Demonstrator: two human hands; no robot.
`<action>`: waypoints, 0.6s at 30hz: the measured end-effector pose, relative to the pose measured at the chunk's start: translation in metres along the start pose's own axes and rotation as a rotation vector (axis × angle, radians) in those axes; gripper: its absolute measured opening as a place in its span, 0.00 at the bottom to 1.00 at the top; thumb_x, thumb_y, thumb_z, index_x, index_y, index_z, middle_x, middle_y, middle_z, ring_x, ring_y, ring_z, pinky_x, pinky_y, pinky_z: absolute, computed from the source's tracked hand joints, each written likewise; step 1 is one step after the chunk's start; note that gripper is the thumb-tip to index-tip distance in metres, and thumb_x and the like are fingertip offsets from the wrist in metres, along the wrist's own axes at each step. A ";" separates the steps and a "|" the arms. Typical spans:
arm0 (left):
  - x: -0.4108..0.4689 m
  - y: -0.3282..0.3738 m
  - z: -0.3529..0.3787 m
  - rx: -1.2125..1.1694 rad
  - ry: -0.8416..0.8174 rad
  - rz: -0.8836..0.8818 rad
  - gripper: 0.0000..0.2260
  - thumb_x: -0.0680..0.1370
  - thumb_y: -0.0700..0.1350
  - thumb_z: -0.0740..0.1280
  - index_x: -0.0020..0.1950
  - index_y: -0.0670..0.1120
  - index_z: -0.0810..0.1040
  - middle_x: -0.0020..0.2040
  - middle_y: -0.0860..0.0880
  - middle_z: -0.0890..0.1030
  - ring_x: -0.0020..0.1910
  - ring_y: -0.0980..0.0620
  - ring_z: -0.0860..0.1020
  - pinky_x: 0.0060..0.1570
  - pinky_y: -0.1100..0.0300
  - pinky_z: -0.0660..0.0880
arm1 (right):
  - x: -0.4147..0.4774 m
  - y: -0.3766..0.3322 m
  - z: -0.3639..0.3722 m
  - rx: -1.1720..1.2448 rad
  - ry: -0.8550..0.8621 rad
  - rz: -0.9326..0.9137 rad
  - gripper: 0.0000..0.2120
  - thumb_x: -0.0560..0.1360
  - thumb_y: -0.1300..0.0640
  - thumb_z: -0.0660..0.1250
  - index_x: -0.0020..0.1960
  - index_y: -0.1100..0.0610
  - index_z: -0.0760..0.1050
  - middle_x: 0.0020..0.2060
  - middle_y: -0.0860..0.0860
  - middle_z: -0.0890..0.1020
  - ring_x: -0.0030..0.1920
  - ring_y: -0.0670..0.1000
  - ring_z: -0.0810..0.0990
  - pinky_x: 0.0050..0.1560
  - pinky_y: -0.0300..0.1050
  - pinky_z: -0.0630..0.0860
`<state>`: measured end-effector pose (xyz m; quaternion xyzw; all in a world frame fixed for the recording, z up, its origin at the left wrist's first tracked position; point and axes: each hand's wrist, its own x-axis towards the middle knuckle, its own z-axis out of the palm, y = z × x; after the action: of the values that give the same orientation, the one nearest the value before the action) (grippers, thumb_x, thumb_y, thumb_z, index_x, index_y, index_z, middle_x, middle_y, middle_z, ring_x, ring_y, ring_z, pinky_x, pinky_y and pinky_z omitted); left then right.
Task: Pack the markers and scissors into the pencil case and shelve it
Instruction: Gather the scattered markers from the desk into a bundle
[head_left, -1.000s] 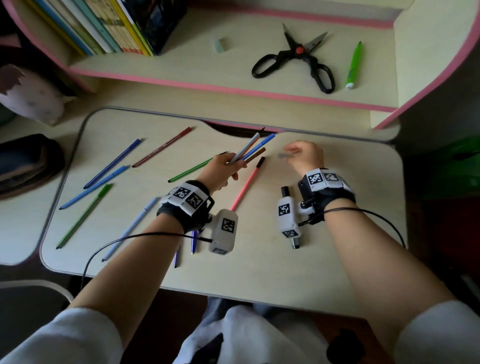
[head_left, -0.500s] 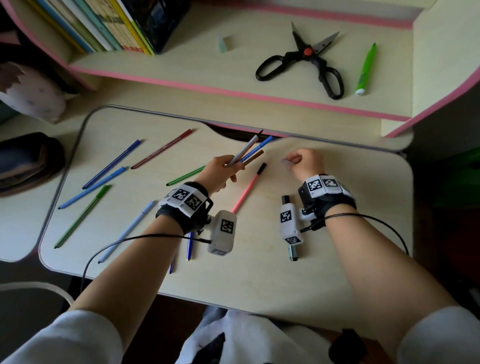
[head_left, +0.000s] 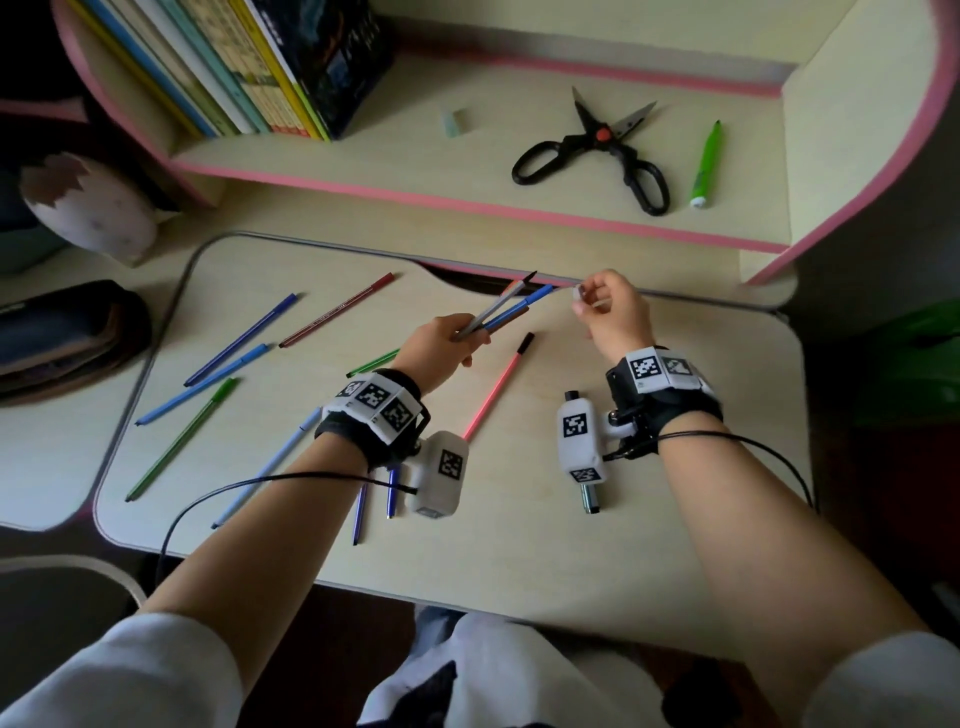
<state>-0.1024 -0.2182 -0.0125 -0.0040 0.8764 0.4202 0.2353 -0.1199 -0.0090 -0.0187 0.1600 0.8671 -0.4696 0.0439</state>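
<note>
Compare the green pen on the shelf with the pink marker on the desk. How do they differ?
The green pen is short and thick; the pink marker is long and thin. The green pen lies on the shelf beside the scissors; the pink marker lies on the desk between the hands. Neither is being held.

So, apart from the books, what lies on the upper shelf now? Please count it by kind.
Scissors: 1
Green marker: 1
Small pale block, maybe an eraser: 1
Total: 3
</note>
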 end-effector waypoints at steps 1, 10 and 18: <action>-0.003 0.001 -0.002 0.017 0.004 0.014 0.09 0.79 0.47 0.59 0.50 0.48 0.78 0.31 0.53 0.73 0.28 0.56 0.68 0.29 0.63 0.65 | -0.003 -0.002 -0.001 0.008 -0.003 -0.005 0.10 0.75 0.65 0.64 0.56 0.62 0.75 0.43 0.53 0.77 0.43 0.51 0.75 0.46 0.47 0.77; -0.028 0.008 -0.015 0.101 0.030 0.078 0.09 0.79 0.47 0.60 0.51 0.46 0.78 0.33 0.51 0.75 0.28 0.58 0.69 0.31 0.62 0.64 | -0.030 -0.018 -0.012 0.341 0.093 0.062 0.11 0.75 0.66 0.64 0.39 0.52 0.69 0.41 0.57 0.80 0.25 0.45 0.75 0.31 0.42 0.74; -0.041 0.011 -0.020 0.189 0.012 0.126 0.10 0.78 0.48 0.60 0.52 0.47 0.78 0.37 0.48 0.77 0.34 0.51 0.71 0.33 0.61 0.65 | -0.043 -0.042 -0.014 0.487 0.090 0.077 0.10 0.75 0.64 0.65 0.39 0.52 0.69 0.42 0.55 0.81 0.23 0.41 0.74 0.27 0.36 0.74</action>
<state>-0.0769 -0.2337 0.0235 0.0707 0.9119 0.3499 0.2024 -0.0914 -0.0290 0.0322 0.2195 0.7226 -0.6553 -0.0170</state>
